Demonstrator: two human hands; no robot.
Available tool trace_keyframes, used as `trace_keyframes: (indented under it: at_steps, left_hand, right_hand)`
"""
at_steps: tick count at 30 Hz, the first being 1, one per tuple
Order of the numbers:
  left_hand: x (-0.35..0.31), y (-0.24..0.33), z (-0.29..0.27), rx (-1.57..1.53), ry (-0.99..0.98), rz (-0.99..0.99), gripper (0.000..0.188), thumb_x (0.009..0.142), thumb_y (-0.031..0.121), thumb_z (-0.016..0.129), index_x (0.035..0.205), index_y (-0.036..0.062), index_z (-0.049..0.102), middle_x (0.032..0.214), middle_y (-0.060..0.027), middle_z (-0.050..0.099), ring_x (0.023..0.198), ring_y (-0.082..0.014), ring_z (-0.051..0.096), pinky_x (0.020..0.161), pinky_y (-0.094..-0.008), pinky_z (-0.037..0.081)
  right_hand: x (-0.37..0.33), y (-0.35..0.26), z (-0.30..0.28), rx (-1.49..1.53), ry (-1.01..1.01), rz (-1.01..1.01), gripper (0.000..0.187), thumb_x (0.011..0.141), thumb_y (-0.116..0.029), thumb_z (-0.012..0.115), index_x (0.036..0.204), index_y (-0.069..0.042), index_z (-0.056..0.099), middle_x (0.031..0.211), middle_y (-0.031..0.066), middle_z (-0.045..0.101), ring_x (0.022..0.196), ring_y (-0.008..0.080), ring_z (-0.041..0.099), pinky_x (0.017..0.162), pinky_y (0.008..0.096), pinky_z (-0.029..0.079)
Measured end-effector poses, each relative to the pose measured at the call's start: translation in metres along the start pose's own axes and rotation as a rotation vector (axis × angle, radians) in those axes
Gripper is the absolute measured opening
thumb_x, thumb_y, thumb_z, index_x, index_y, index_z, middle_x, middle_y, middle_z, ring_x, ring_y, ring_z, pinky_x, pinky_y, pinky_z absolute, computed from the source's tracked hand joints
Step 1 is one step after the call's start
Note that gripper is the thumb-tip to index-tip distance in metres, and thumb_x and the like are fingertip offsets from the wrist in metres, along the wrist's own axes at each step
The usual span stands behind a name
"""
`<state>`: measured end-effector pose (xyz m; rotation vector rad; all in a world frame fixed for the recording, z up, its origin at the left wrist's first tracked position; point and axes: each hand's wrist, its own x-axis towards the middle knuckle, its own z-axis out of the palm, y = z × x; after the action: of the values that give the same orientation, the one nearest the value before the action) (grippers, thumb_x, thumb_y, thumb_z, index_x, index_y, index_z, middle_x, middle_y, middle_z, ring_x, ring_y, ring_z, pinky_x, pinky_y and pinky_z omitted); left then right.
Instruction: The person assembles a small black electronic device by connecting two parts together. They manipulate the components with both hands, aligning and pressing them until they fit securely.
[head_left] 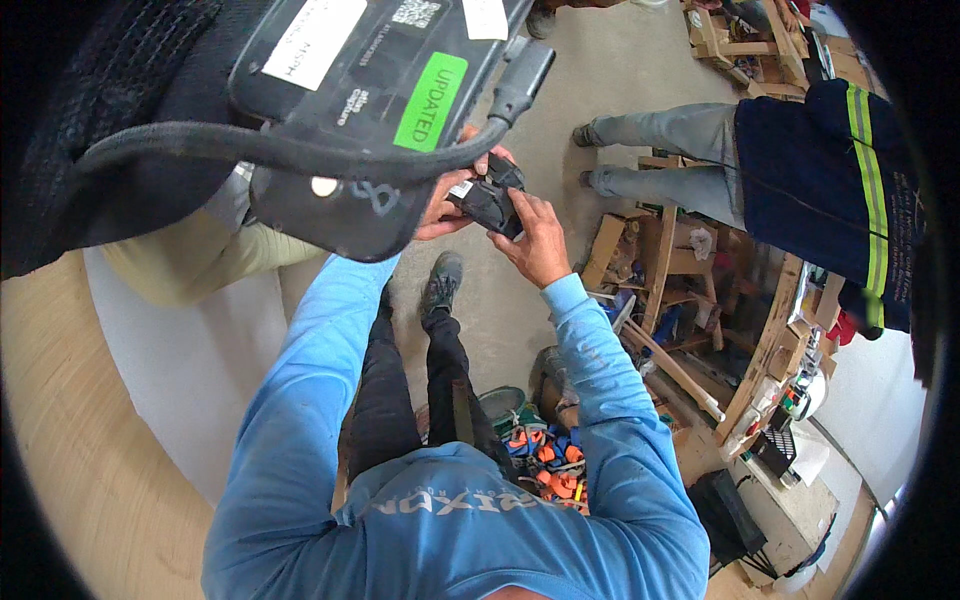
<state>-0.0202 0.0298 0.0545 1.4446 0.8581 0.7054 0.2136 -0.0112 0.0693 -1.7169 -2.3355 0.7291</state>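
Observation:
A small black device with a white label [488, 205] is held out in front of me, at the far end of both arms. Its exact kind cannot be made out. My left hand [437, 212] grips its left side, with some fingers hidden behind the dark box that hangs into the top of the view. From the right, my right hand [541, 238] has its fingers closed on the device's edge. Both arms are stretched forward in light blue sleeves.
A black box with a green label [432, 100] and a thick cable [290, 152] block the upper left. A person in a dark jacket [800, 180] stands at the right. Wooden racks [665, 270] hold clutter; an orange and blue heap [548, 455] lies near my legs.

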Motion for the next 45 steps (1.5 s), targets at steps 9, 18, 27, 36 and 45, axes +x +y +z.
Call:
trace_keyframes:
  at_steps: [9, 18, 27, 36, 45]
  left_hand:
    - [0.003, -0.108, 0.008, 0.355, -0.021, 0.040, 0.061, 0.080, -0.006, 0.063, 0.139, -0.0019, 0.047, 0.143, -0.0204, 0.044, 0.131, -0.0359, 0.047, 0.110, -0.0387, 0.041]
    - [0.001, -0.110, 0.012, 0.465, -0.029, 0.052, 0.056, 0.081, -0.008, 0.059, 0.136, -0.0054, 0.048, 0.138, -0.0201, 0.047, 0.127, -0.0339, 0.050, 0.107, -0.0372, 0.042]
    - [0.008, -0.093, 0.011, 0.330, -0.015, -0.152, 0.060, 0.080, 0.005, 0.069, 0.136, -0.0044, 0.048, 0.134, -0.0233, 0.048, 0.127, -0.0408, 0.049, 0.105, -0.0432, 0.043]
    - [0.001, -0.064, 0.016, 0.323, -0.039, -0.225, 0.064, 0.082, 0.028, 0.072, 0.132, -0.0028, 0.046, 0.135, -0.0197, 0.044, 0.124, -0.0365, 0.048, 0.104, -0.0429, 0.041]
    - [-0.014, -0.112, 0.004, -0.347, 0.058, -0.299, 0.059, 0.088, -0.003, 0.060, 0.141, -0.0001, 0.036, 0.125, -0.0155, 0.058, 0.117, -0.0219, 0.057, 0.099, -0.0307, 0.047]
  right_hand:
    - [0.015, -0.016, -0.009, 0.050, -0.029, -0.023, 0.074, 0.070, -0.019, 0.085, 0.134, 0.000, 0.052, 0.126, 0.0203, 0.061, 0.111, 0.0381, 0.058, 0.096, 0.0447, 0.048]
    - [0.019, -0.014, -0.009, 0.019, -0.023, -0.086, 0.069, 0.070, -0.016, 0.084, 0.130, 0.001, 0.054, 0.128, 0.0199, 0.060, 0.108, 0.0388, 0.059, 0.094, 0.0455, 0.050]
    - [0.024, -0.014, -0.009, 0.002, -0.062, -0.086, 0.071, 0.071, -0.018, 0.083, 0.132, -0.002, 0.052, 0.125, 0.0196, 0.061, 0.110, 0.0389, 0.059, 0.094, 0.0458, 0.050]
    - [0.019, 0.004, -0.012, 0.460, -0.005, -0.040, 0.086, 0.071, -0.017, 0.086, 0.145, -0.007, 0.041, 0.144, 0.0169, 0.048, 0.131, 0.0362, 0.050, 0.107, 0.0451, 0.046]
    - [0.024, 0.025, 0.009, 0.271, 0.026, -0.130, 0.057, 0.086, -0.015, 0.074, 0.139, -0.014, 0.052, 0.147, 0.0122, 0.045, 0.131, 0.0333, 0.048, 0.108, 0.0413, 0.043]
